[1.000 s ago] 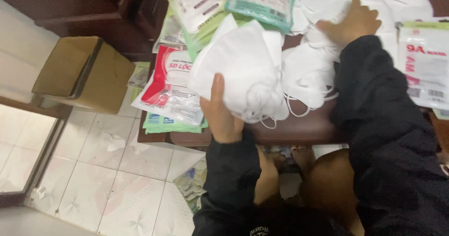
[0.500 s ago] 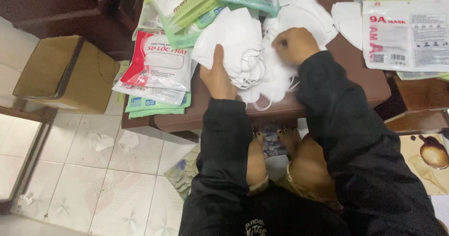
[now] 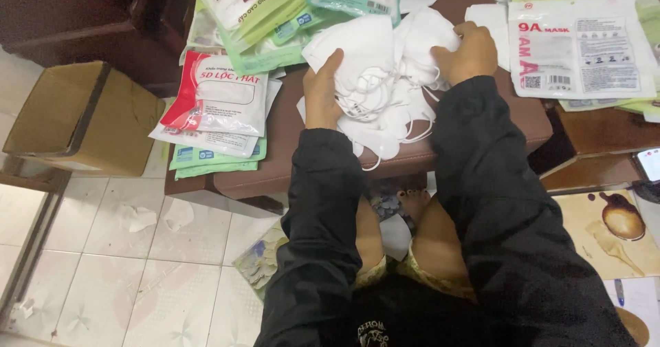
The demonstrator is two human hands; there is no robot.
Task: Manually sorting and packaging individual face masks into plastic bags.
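Both hands are on a loose pile of white masks [image 3: 385, 79] that sits near the front edge of the brown tabletop [image 3: 289, 134]. The left hand [image 3: 322, 94] presses against the pile's left side, fingers curled into the folded cloth and ear loops, gripping it. The right hand [image 3: 471, 50] clamps the pile's upper right side, fingers closed over the masks. Some ear loops hang over the tabletop's edge.

The only open container in sight is a cardboard box [image 3: 82, 116] on the tiled floor [image 3: 124, 264] to the left, well apart from the hands; its inside cannot be seen. The rest are flat sealed packets: a red and white one [image 3: 220, 96] lies on top of green ones [image 3: 213, 161] at the tabletop's left corner, near the left hand. More green packets [image 3: 261, 10] are heaped behind the pile, touching it. A white packet [image 3: 581, 44] lies just right of the right hand, on others.

Black sleeves [image 3: 481, 182] cover both arms. Under the tabletop, bare knees [image 3: 433, 244] show, and scraps of paper [image 3: 155, 216] lie on the floor.
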